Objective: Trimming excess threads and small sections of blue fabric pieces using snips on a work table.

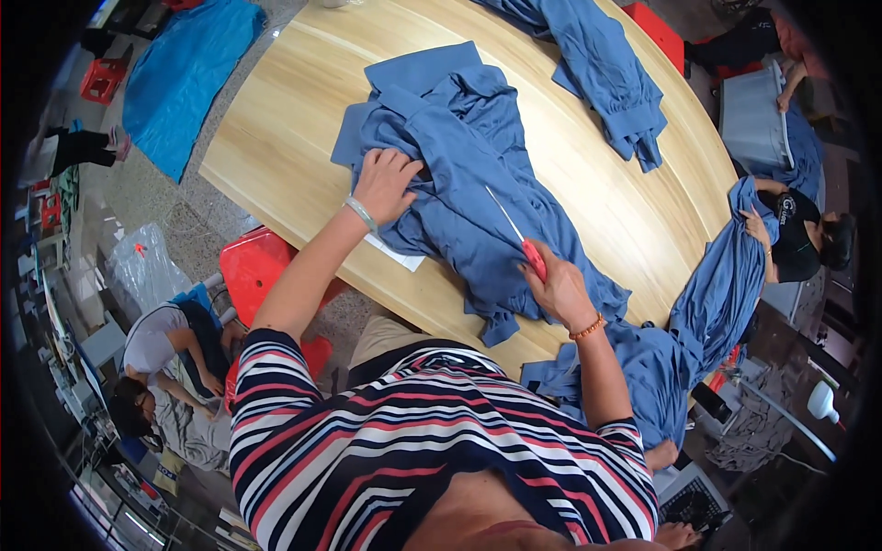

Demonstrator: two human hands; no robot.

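A blue garment [478, 147], rumpled and long-sleeved, lies spread over the light wooden table [294, 110] in front of me. My left hand [386, 184], with a pale bangle at the wrist, is closed on the cloth near its left edge, fingers bent into the folds. My right hand [562, 289], wearing a beaded bracelet, grips red-handled scissors [531, 257] over the garment's lower right part. Their long, thin metal blade points away and to the left. A corner of white paper [395, 253] shows from under the garment, by the table's near edge.
More blue garments lie at the table's far side [597, 73] and near right [634, 358]. A person at the right [795, 230] handles blue cloth. At the lower left another person [170, 349] bends over grey cloth. A red stool [257, 275] stands by the table's left edge.
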